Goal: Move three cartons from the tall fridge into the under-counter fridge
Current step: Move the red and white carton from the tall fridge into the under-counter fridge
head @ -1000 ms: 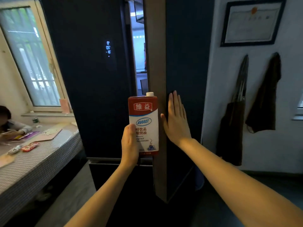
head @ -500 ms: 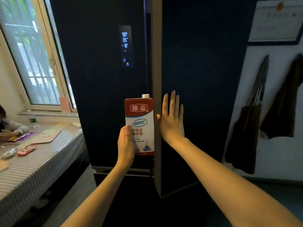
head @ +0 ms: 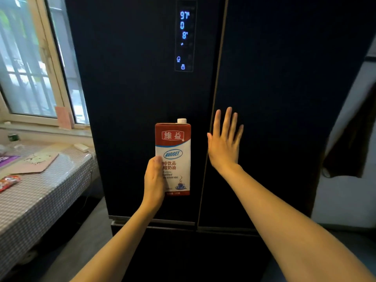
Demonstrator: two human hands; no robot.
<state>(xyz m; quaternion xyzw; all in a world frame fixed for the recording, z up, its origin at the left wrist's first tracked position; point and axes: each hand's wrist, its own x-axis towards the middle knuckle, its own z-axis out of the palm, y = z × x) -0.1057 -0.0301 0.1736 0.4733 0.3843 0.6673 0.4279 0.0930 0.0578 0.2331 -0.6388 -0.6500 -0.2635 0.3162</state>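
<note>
Risk sits mostly in your left hand point(head: 154, 181): it grips the carton point(head: 173, 158) by one lower side only, thumb across the printed front and the other fingers hidden behind, so the tall pack stands upright with most of its length above the grasp. Swing round quickly toward the under-counter fridge, which is out of view, and the top could tip or slide out of that one-sided hold. The white cap point(head: 181, 120) looks closed, but you cannot tell how tight it is, so a drop could mean a spill. The carton hangs in the air just in front of the left door of the tall fridge point(head: 130, 98), near the centre seam; a careless turn could knock it against the panel.

Your right hand point(head: 224, 142) lies flat, fingers straight and spread, pressed on the right door point(head: 284, 98) beside the seam, holding nothing. Lift it too soon and the door might not seal; in this dim view you cannot tell whether the gasket has fully seated.

Compared with a second ago, the gap between the doors, through which the lit interior showed, is gone, and the right door's pale edge no longer stands out: the two dark fronts now look flush. The view has come closer, so the framed picture on the wall has slid out of sight and the control display point(head: 184, 35) sits large above the carton. The grip on the carton looks unchanged, and the palm remains flat on the door. The checked table point(head: 40, 200) stays at your left, close to any turn that way.
</note>
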